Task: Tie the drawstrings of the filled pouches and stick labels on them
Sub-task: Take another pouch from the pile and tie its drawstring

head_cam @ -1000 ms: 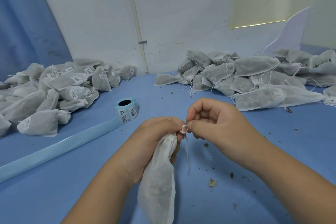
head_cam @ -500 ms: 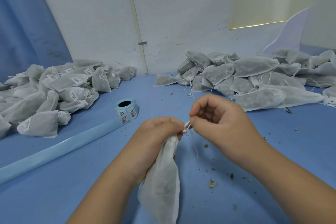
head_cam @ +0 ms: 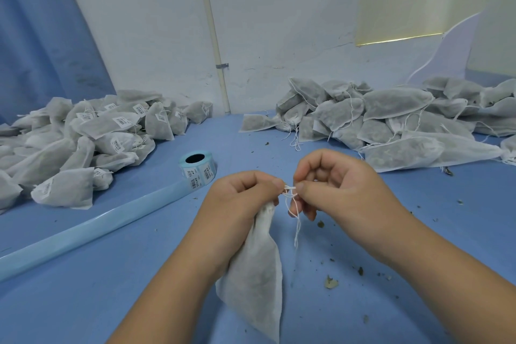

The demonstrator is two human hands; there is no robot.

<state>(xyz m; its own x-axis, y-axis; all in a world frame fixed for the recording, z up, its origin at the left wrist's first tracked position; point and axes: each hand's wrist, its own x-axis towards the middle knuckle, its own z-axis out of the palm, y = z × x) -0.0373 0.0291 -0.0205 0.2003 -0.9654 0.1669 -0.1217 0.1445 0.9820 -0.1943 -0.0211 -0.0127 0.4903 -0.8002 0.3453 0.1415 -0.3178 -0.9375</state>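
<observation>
A white mesh pouch filled with dark material hangs from my left hand, which grips its gathered neck above the blue table. Between thumb and forefinger, my right hand pinches the pouch's white drawstring. A short stretch of string runs taut between the two hands, and its loose ends dangle below. A roll of barcode labels on light-blue backing stands just beyond my left hand.
A heap of labelled pouches lies at the left. A larger heap of unlabelled pouches with loose strings fills the back right. The label roll's backing strip trails to the left edge. Dark crumbs dot the blue table.
My hands have drawn slightly apart, pulling the string taut between them. The loose ends now hang lower under my right fingers.
</observation>
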